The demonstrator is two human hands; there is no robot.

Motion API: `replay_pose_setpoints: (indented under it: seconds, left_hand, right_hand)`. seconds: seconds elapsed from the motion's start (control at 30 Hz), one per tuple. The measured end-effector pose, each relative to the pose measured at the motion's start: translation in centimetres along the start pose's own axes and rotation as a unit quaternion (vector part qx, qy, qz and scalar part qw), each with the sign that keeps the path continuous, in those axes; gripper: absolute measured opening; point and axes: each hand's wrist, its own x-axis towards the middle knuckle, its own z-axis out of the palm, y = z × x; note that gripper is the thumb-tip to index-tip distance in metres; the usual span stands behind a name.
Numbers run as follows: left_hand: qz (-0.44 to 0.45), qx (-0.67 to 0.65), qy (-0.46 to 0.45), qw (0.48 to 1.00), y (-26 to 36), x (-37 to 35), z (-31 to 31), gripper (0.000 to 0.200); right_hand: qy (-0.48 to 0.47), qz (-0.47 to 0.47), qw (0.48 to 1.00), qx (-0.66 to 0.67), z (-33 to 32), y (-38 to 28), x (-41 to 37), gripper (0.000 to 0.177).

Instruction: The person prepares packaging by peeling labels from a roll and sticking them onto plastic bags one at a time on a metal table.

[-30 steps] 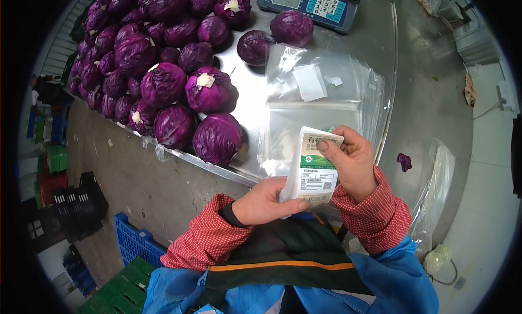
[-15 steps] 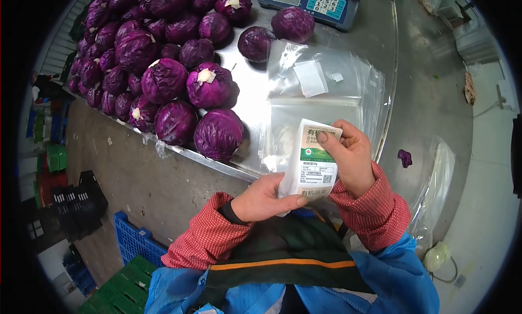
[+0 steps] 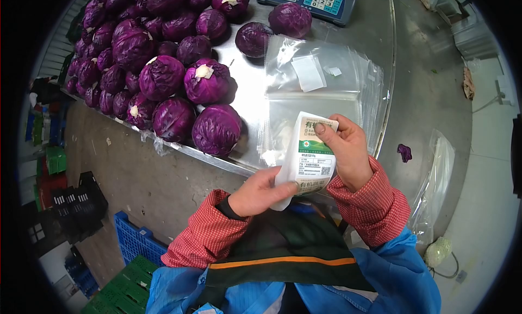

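Between my hands is a strip of printed labels point(image 3: 315, 157), white with a green band, small print and a square code. My left hand point(image 3: 260, 193) grips its lower left end, thumb across the front. My right hand point(image 3: 348, 151) pinches the upper right edge, thumb on the printed face. Just beyond the labels, a stack of clear plastic bags point(image 3: 348, 69) lies flat on the metal table point(image 3: 244, 91). A white slip of paper point(image 3: 309, 73) rests on the bags. Left of them sits a large heap of purple cabbages point(image 3: 216, 130).
A digital scale point(image 3: 321, 4) stands at the table's far side. On the floor to the right lie a purple leaf point(image 3: 404, 152), clear plastic sheeting point(image 3: 432, 189) and a pale round vegetable point(image 3: 437, 252). Blue point(image 3: 136, 238) and green crates point(image 3: 122, 287) stand at lower left.
The label strip has shifted slightly left and up with both hands, and its lower end curls more. The left thumb has slid slightly left. The view has shifted a little.
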Motion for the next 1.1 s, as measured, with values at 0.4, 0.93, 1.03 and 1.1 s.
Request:
replay_pose_setpoints:
  seconds: [0.4,0.93,1.03,1.1]
  left_hand:
    - [0.211,0.158,0.207,0.942,0.7,1.4,0.4,0.060]
    - [-0.008,0.010,0.128,0.992,-5.8,4.1,2.0,0.040]
    - [-0.080,0.106,0.035,0.990,-8.0,3.7,1.3,0.039]
    - [-0.086,0.204,0.003,0.975,-8.0,3.0,0.7,0.039]
  right_hand:
    - [-0.029,-0.002,0.984,-0.174,0.0,2.1,-1.7,0.016]
    - [0.039,-0.357,0.754,-0.549,-3.2,1.8,-0.9,0.011]
    - [0.107,-0.259,0.837,-0.470,-5.8,1.1,2.7,0.013]
    - [0.079,-0.201,0.867,-0.449,-7.5,2.7,5.2,0.017]
